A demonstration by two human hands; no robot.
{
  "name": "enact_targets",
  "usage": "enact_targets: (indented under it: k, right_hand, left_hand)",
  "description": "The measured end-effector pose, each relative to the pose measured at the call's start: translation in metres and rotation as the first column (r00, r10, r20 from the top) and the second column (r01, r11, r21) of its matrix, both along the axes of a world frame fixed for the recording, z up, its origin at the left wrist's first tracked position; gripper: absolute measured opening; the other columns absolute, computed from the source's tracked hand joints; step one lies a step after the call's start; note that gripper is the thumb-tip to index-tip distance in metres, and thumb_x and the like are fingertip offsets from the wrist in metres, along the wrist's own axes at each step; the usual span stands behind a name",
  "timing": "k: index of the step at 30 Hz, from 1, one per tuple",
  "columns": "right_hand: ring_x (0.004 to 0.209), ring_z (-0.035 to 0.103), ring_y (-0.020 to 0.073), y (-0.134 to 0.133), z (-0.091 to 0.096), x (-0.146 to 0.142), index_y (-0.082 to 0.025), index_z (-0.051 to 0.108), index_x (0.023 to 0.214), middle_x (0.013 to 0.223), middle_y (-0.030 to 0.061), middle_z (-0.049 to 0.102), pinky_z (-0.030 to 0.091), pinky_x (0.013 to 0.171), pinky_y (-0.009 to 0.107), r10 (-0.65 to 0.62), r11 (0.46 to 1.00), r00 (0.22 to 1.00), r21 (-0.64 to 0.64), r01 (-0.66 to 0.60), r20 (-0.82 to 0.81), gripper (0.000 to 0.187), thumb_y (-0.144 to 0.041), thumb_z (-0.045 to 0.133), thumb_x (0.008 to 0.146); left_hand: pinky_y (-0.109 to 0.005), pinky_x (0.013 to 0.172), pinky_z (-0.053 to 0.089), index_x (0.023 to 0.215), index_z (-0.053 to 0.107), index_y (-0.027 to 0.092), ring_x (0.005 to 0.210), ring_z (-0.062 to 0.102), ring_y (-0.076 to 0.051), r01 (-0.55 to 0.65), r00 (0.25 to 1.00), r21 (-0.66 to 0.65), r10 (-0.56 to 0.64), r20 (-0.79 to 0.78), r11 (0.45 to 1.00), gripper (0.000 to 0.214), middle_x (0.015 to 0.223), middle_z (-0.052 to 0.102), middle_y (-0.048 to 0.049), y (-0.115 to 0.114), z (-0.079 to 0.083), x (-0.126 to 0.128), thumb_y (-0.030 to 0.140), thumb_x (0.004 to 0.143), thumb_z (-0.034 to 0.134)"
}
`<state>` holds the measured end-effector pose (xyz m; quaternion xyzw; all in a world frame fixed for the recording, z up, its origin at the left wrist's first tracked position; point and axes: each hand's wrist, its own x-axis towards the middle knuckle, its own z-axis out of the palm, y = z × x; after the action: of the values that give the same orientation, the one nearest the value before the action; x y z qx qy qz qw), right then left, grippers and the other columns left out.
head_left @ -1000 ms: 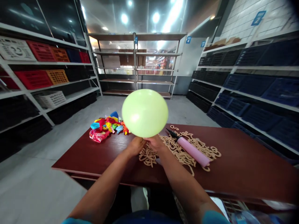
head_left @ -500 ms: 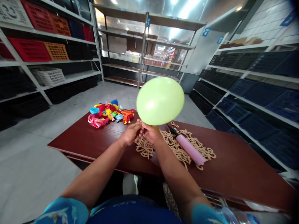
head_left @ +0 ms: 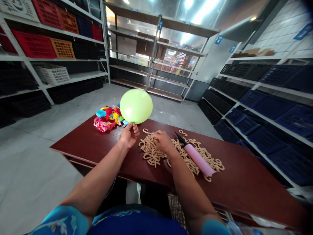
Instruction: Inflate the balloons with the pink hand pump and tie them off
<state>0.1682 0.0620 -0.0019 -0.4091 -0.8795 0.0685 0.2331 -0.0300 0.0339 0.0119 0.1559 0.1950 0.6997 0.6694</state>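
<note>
My left hand [head_left: 129,135] is closed, pinching the neck of an inflated light green balloon [head_left: 136,106] that stands above the table's far side. My right hand [head_left: 164,141] is over a pile of beige, curved, hook-like pieces [head_left: 153,153], its bent fingers somewhat apart and reaching into the pile. The fingertips are partly hidden. To the right of this hand lies a pink hand pump [head_left: 199,160] with a black nozzle, resting on more of the beige pieces. Uninflated balloons in many colours [head_left: 105,124] lie heaped behind my left hand, partly covered by the green balloon.
The dark red-brown table [head_left: 234,176] is directly in front of me. Shelves with red and orange crates [head_left: 34,44] stand on the left, and racks with dark blue crates [head_left: 266,107] on the right. A metal rack [head_left: 151,65] stands behind, across the grey floor.
My hands have come apart. The left hand has moved the green balloon left and slightly down, while my right hand has let go and moved onto the beige pile.
</note>
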Motion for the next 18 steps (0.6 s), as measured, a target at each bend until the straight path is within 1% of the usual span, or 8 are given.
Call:
enact_targets:
  k: [1, 3, 5, 7, 9, 12, 15, 18]
  right_hand:
    - [0.09, 0.049, 0.0166, -0.001, -0.003, 0.0, -0.026, 0.066, 0.087, 0.095, 0.0032, 0.058, 0.038, 0.08, 0.028, 0.02, 1.0, 0.999, 0.002, -0.02, 0.037, 0.026, -0.011, 0.05, 0.073]
    - [0.089, 0.049, 0.0162, -0.001, -0.005, 0.0, -0.026, 0.066, 0.082, 0.094, 0.0031, 0.057, 0.038, 0.078, 0.028, 0.041, 0.999, 0.997, -0.007, -0.04, 0.06, 0.022, -0.012, 0.051, 0.073]
    - [0.086, 0.05, 0.0156, 0.0, -0.003, 0.001, -0.024, 0.065, 0.076, 0.089, 0.0029, 0.057, 0.039, 0.077, 0.028, 0.03, 0.999, 1.0, -0.014, -0.03, -0.006, 0.014, -0.015, 0.054, 0.073]
    - [0.084, 0.052, 0.0149, 0.001, 0.005, 0.003, -0.022, 0.064, 0.074, 0.087, 0.0025, 0.057, 0.04, 0.077, 0.028, 0.026, 0.999, 0.988, -0.03, -0.031, -0.155, 0.008, -0.019, 0.057, 0.072]
    - [0.083, 0.054, 0.0146, 0.0, 0.015, 0.005, -0.021, 0.063, 0.075, 0.087, 0.0024, 0.059, 0.042, 0.075, 0.027, 0.016, 0.996, 0.941, -0.081, -0.046, -0.337, 0.008, -0.027, 0.059, 0.073]
    - [0.077, 0.057, 0.0143, -0.001, 0.033, 0.006, -0.021, 0.062, 0.08, 0.085, 0.0019, 0.063, 0.044, 0.068, 0.027, -0.055, 0.964, 0.825, -0.246, -0.104, -0.563, 0.017, -0.036, 0.057, 0.074]
    - [0.068, 0.058, 0.0127, -0.003, 0.047, 0.004, -0.02, 0.06, 0.082, 0.076, 0.0006, 0.065, 0.045, 0.064, 0.026, -0.132, 0.905, 0.733, -0.383, -0.186, -0.667, 0.02, -0.039, 0.057, 0.075]
    - [0.063, 0.058, 0.0116, -0.007, 0.056, 0.0, -0.02, 0.059, 0.08, 0.07, -0.0003, 0.064, 0.045, 0.062, 0.025, -0.146, 0.888, 0.704, -0.406, -0.216, -0.695, 0.02, -0.039, 0.059, 0.074]
  left_hand:
    - [-0.018, 0.039, 0.027, 0.067, 0.043, 0.015, 0.042, 0.033, -0.005, -0.006, 1.0, -0.007, 0.006, -0.005, 1.0, 0.015, 0.054, 0.035, 0.005, 0.0, -0.002, 0.0, 0.02, 0.078, 0.051]
    - [-0.018, 0.039, 0.026, 0.067, 0.043, 0.016, 0.041, 0.033, -0.005, -0.019, 1.0, -0.022, 0.019, -0.019, 1.0, 0.014, 0.054, 0.035, 0.0051, -0.001, -0.004, 0.001, 0.02, 0.078, 0.051]
    - [-0.018, 0.038, 0.026, 0.067, 0.043, 0.016, 0.041, 0.033, -0.005, -0.026, 0.999, -0.029, 0.025, -0.033, 0.999, 0.015, 0.054, 0.034, 0.0052, -0.002, -0.006, 0.002, 0.021, 0.077, 0.052]
    - [-0.017, 0.038, 0.026, 0.066, 0.043, 0.015, 0.041, 0.033, -0.005, -0.026, 0.999, -0.028, 0.025, -0.046, 0.999, 0.016, 0.053, 0.035, 0.005, -0.003, -0.005, 0.002, 0.022, 0.078, 0.052]
    - [-0.017, 0.038, 0.026, 0.066, 0.043, 0.015, 0.041, 0.033, -0.004, -0.02, 0.998, -0.03, 0.018, -0.058, 0.999, 0.017, 0.053, 0.036, 0.0048, -0.003, -0.003, 0.003, 0.024, 0.079, 0.051]
    - [-0.017, 0.038, 0.027, 0.067, 0.044, 0.015, 0.04, 0.035, -0.004, -0.001, 0.996, -0.029, -0.001, -0.085, 1.0, 0.018, 0.055, 0.04, 0.004, -0.004, 0.002, 0.005, 0.026, 0.079, 0.052]
    - [-0.016, 0.036, 0.027, 0.07, 0.047, 0.014, 0.04, 0.036, -0.004, 0.005, 0.992, -0.029, -0.009, -0.127, 1.0, 0.016, 0.06, 0.048, 0.0019, -0.005, 0.008, 0.01, 0.027, 0.079, 0.052]
    - [-0.016, 0.035, 0.028, 0.076, 0.05, 0.014, 0.039, 0.038, -0.003, 0.007, 0.983, -0.043, -0.015, -0.182, 0.999, 0.014, 0.07, 0.057, -0.0024, -0.008, 0.014, 0.019, 0.027, 0.08, 0.051]
